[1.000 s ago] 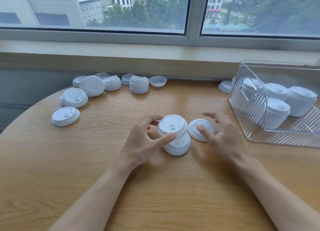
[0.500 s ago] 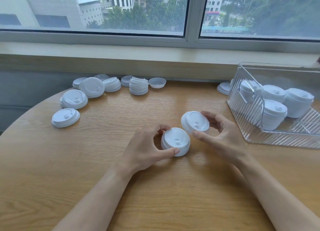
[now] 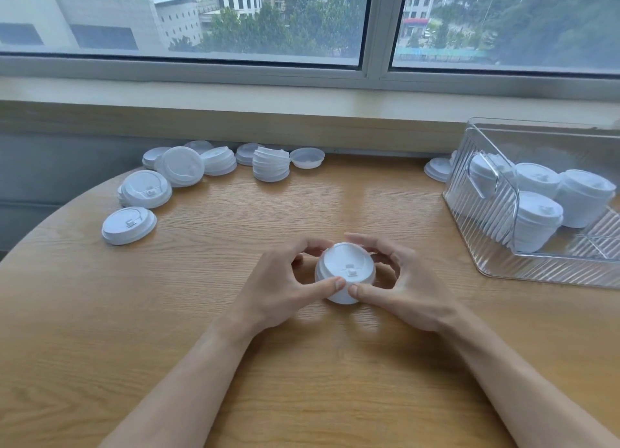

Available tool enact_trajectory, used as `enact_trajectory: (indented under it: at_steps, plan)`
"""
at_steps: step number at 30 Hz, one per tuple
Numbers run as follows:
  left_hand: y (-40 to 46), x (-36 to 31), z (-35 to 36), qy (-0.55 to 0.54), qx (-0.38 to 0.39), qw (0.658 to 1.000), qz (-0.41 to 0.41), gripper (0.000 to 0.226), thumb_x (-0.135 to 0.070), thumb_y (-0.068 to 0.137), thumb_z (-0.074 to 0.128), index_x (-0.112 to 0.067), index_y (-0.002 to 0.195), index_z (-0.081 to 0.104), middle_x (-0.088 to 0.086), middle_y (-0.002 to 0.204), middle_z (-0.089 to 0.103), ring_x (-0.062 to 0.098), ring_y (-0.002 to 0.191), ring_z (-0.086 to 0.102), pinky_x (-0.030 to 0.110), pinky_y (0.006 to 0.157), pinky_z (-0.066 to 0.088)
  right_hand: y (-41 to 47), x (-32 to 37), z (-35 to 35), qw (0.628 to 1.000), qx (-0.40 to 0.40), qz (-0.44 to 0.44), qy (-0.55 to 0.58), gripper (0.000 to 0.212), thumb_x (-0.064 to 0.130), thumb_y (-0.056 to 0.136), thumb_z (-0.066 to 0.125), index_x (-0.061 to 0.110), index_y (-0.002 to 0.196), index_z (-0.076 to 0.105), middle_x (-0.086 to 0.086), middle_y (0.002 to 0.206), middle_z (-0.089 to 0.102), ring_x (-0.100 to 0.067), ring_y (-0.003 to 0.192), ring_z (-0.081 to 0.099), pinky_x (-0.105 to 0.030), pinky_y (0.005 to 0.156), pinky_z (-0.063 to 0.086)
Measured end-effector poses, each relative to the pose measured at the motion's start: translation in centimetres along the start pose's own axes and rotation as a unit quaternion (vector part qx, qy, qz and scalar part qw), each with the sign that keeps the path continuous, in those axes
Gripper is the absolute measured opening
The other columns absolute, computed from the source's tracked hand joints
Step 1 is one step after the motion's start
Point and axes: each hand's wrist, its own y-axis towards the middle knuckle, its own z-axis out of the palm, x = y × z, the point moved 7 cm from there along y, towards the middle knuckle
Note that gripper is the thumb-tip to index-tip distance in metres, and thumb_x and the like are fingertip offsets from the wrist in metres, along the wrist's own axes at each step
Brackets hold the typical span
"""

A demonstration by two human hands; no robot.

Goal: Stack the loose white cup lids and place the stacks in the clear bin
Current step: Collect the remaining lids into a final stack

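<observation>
At the centre of the round, light wooden desk (image 3: pixel 235 330) stands a short stack of white plastic cup lids (image 3: pixel 345 273), sip tabs facing up. The left hand (image 3: pixel 278 293) cups it from nine o'clock and the right hand (image 3: pixel 407 295) from three o'clock. Both sets of fingers are clamped on the stack: the thumbs press its near side at six o'clock, almost touching each other, and the other fingers curl round the far rim at twelve o'clock.

Toward ten and eleven o'clock from the stack, along the desk's far edge under the window sill (image 3: pixel 302 112), lie the loose white plastic lids (image 3: pixel 129 225), some single, some overlapping, with a small uneven pile of lids (image 3: pixel 271 166) among them and one lid turned hollow side up beside it.

At two o'clock sits the clear ribbed plastic bin (image 3: pixel 486 246), well apart from the hands. Inside it stand several tall finished stacks of white lids (image 3: pixel 536 226), close together. One more lid lies on the desk just behind the bin's left corner.
</observation>
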Motion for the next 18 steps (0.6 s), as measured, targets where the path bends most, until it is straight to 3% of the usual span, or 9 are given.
enact_trajectory:
  at_steps: [6,14,18]
  plan:
    - [-0.28,0.45,-0.17,-0.005,0.009,1.000,-0.010,0.045,-0.033,0.081,0.089,-0.029,0.121,0.070,-0.017,0.111,0.074,0.003,0.108,0.068,0.018,0.090,0.051,-0.63,-0.30,0.05,0.999,-0.032,0.001,-0.009,0.066,0.035,0.076,0.091,0.025,0.137,0.066,0.015,0.131,0.069,-0.005,0.125,0.063,-0.039,0.110,0.050]
    - [-0.28,0.47,0.21,0.036,0.024,0.999,-0.013,0.060,-0.056,0.080,0.083,-0.030,0.132,0.069,-0.021,0.129,0.069,-0.004,0.125,0.058,0.031,0.110,0.047,-0.97,-0.61,-0.06,0.998,-0.029,0.000,-0.054,0.079,0.062,0.070,0.087,0.028,0.139,0.066,0.024,0.137,0.064,0.013,0.131,0.052,-0.017,0.113,0.040]
    - [-0.37,0.54,0.22,0.052,0.024,0.998,-0.015,0.063,-0.061,0.080,0.080,-0.032,0.134,0.067,-0.022,0.131,0.066,-0.006,0.127,0.055,0.030,0.112,0.044,-0.95,-0.83,0.15,0.999,-0.015,0.007,-0.049,0.083,0.066,0.069,0.086,0.027,0.140,0.066,0.024,0.138,0.063,0.010,0.132,0.053,-0.019,0.115,0.040]
